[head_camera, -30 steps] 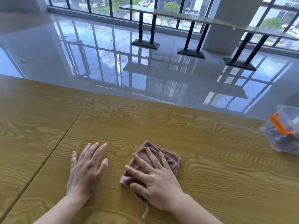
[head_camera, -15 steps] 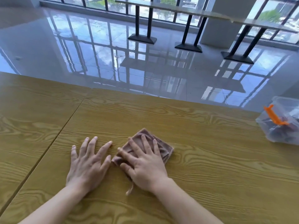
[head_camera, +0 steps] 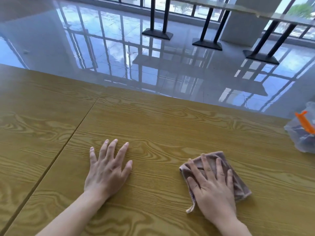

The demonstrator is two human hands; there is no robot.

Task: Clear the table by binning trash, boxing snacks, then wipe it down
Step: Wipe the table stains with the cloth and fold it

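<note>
Right-hand fingers (head_camera: 206,169) straight, slightly spread, pressed flat on the cloth (head_camera: 242,185); no pinch. The right hand (head_camera: 213,189) covers most of it, palm down, wrist toward the near edge.

Cloth: brownish-pink, soft, fuzzy nap, folded into approx. a rectangle w/ wrinkles under the fingertips. It lies flat on the table (head_camera: 170,125), near-right part. Long axis runs away from the person, leaning a bit left; far short edge sits just past the fingertips, near-right corner sticks out beside the little finger. A thin loose strip (head_camera: 190,207) trails off the near-left corner onto the wood.

Left-hand fingers (head_camera: 111,149) also straight & fanned, flat on bare wood; left hand (head_camera: 107,172) holds nothing and is well apart from the cloth, to its left.

Table: yellow-brown wood-grain laminate, smooth, slight sheen. A dark straight seam (head_camera: 68,143) runs diagonally left of the left hand. Open wood btwn the hands and out to the far edge.

Far right, cut by the frame: clear plastic box (head_camera: 300,142) w/ orange latch (head_camera: 305,123), dark contents, can't tell what. Near the cloth, not touching.

Beyond the far edge: glossy grey tile floor (head_camera: 153,65).
</note>
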